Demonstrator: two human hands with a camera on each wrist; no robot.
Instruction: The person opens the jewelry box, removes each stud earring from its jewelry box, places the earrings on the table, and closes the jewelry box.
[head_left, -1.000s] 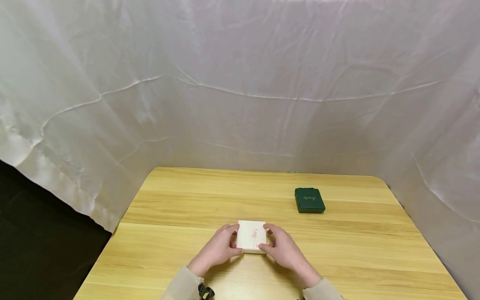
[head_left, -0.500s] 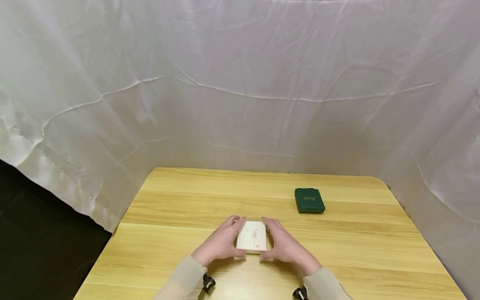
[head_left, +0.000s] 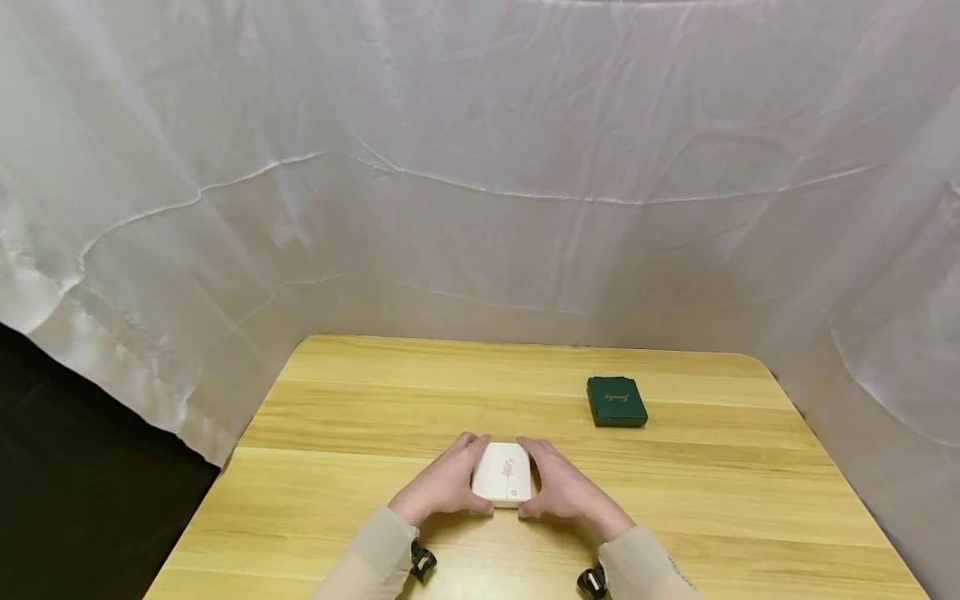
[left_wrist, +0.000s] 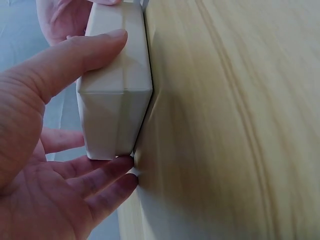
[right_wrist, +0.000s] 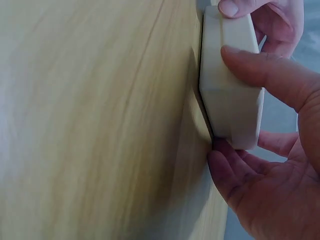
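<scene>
Left hand [head_left: 444, 482] and right hand [head_left: 564, 485] (two) grip one white box [head_left: 491, 479] at the near desk [head_left: 360, 400], fingers [left_wrist: 102, 178] curled round it, opened to its depth. Near-square top faces up, printed flower [head_left: 507, 468] pointing away; one green box [head_left: 617, 403] lies beyond, right.

Looks like a curtained-off recording booth, judging by shiny pale-grey creased fabric sheeting [head_left: 480, 250] hung behind and on both sides of a rounded-corner yellow wood-grain table [head_left: 360, 408], plus small black wrist-worn cameras [head_left: 422, 562]. Can't tell the wider building.
</scene>
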